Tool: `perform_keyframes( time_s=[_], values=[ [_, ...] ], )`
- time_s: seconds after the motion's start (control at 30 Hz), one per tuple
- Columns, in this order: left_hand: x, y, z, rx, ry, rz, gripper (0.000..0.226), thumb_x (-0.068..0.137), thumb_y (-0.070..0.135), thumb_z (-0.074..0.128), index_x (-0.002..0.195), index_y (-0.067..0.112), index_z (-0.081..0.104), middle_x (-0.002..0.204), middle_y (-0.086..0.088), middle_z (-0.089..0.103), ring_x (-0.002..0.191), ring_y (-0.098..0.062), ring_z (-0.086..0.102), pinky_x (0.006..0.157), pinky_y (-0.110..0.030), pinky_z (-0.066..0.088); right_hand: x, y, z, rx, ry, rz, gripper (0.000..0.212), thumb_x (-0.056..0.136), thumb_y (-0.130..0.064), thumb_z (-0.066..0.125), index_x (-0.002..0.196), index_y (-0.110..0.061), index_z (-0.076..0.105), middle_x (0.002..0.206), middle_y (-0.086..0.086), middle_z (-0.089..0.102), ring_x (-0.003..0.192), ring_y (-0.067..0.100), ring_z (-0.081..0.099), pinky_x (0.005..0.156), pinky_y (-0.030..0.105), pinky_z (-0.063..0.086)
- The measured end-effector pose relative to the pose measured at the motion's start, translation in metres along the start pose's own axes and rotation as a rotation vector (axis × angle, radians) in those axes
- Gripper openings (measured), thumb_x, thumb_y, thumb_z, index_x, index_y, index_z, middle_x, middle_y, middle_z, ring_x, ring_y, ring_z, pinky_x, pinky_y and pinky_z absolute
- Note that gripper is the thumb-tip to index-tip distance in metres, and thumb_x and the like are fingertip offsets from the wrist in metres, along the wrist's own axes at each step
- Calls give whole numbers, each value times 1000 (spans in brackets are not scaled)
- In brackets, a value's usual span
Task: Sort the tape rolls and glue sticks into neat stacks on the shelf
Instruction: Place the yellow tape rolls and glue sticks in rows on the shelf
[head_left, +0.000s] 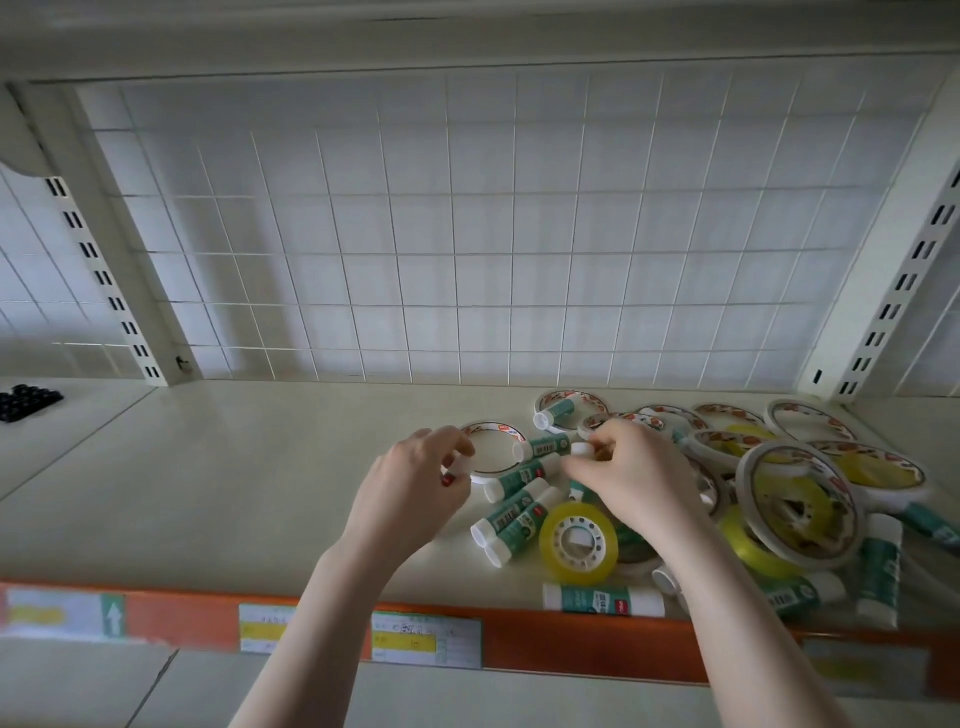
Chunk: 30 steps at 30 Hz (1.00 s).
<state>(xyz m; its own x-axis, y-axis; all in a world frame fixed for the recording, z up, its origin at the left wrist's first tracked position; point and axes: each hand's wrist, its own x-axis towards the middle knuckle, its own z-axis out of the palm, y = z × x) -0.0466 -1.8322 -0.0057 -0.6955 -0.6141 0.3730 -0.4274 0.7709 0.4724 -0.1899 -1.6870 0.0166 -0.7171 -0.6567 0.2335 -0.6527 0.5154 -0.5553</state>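
Observation:
A jumble of tape rolls and green-and-white glue sticks covers the right half of the cream shelf (234, 467). My left hand (415, 488) hovers with curled fingers at the near edge of a flat white tape roll (493, 449); whether it touches the roll I cannot tell. My right hand (628, 475) pinches the white cap of a glue stick (582, 449) in the pile. Several glue sticks (519, 499) lie side by side between my hands. A yellow tape roll (579, 543) lies flat below my right wrist. A large white roll (800, 506) leans tilted at the right.
A white wire grid (467, 234) backs the shelf, with slotted uprights (104, 280) on both sides. An orange front rail (571, 639) carries price labels. A small black object (26, 402) sits on the neighbouring shelf at far left.

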Motion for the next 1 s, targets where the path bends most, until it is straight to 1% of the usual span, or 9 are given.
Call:
perform_keyframes(
  time_s=[0.1, 0.2, 0.37, 0.47, 0.53, 0.63, 0.8, 0.9, 1.0],
  values=[
    [-1, 2, -5, -21, 64, -12, 14, 83, 19, 59, 94, 27, 61, 85, 11, 60, 71, -11, 59, 68, -28, 48, -1, -2, -4, 104, 84, -61, 16, 83, -30, 67, 93, -21, 59, 73, -17, 53, 66, -1, 49, 53, 13, 34],
    [-3, 5, -11, -49, 121, -28, 11, 83, 20, 61, 92, 26, 60, 81, 10, 60, 68, -7, 59, 66, -28, 49, -2, -4, -4, 190, 229, -142, 10, 81, -20, 69, 86, -19, 61, 75, -11, 62, 67, 8, 58, 55, 17, 41],
    [-12, 3, -21, -67, 216, -75, 16, 82, 18, 63, 97, 21, 60, 83, 9, 62, 67, -7, 60, 66, -29, 50, -3, -9, 3, 189, 408, -321, 14, 77, -11, 71, 80, -18, 59, 67, -6, 62, 56, 14, 58, 50, 14, 39],
    [-20, -4, -33, -68, 284, -69, 16, 80, 12, 66, 96, 17, 66, 85, 7, 62, 66, -7, 61, 66, -33, 52, -3, -19, 9, 200, 420, -416, 15, 76, -10, 70, 80, -18, 58, 67, -8, 62, 53, 14, 57, 48, 13, 39],
    [-24, -13, -44, -64, 299, -64, 17, 77, 10, 68, 93, 16, 67, 84, 8, 62, 65, -6, 61, 66, -33, 53, -4, -29, 17, 200, 425, -461, 15, 75, -8, 72, 79, -16, 59, 67, -7, 62, 53, 14, 58, 46, 24, 45],
    [-30, -30, -65, -78, 321, -87, 20, 74, 8, 71, 91, 18, 67, 83, 9, 62, 67, -4, 62, 68, -32, 53, -8, -52, 32, 213, 394, -454, 17, 73, -8, 75, 81, -15, 63, 67, -6, 64, 55, 15, 60, 46, 31, 49],
    [-44, -81, -108, -99, 378, -110, 20, 72, 7, 72, 87, 20, 67, 80, 9, 63, 65, -4, 62, 68, -30, 53, -15, -109, 72, 265, 340, -436, 18, 69, -8, 76, 77, -15, 62, 64, -7, 63, 57, 20, 61, 53, 26, 37],
    [-55, -127, -141, -103, 395, -114, 22, 71, 8, 74, 87, 21, 66, 79, 9, 63, 70, -4, 61, 69, -27, 52, -19, -158, 105, 281, 306, -433, 17, 70, -9, 75, 80, -16, 62, 64, -13, 57, 61, 21, 61, 57, 28, 37],
    [-63, -179, -179, -100, 401, -105, 23, 70, 9, 75, 86, 23, 65, 78, 10, 62, 69, -3, 61, 68, -24, 51, -23, -211, 140, 312, 242, -401, 15, 74, -13, 73, 84, -18, 63, 68, -11, 60, 67, 20, 62, 62, 31, 43]
  ],
)
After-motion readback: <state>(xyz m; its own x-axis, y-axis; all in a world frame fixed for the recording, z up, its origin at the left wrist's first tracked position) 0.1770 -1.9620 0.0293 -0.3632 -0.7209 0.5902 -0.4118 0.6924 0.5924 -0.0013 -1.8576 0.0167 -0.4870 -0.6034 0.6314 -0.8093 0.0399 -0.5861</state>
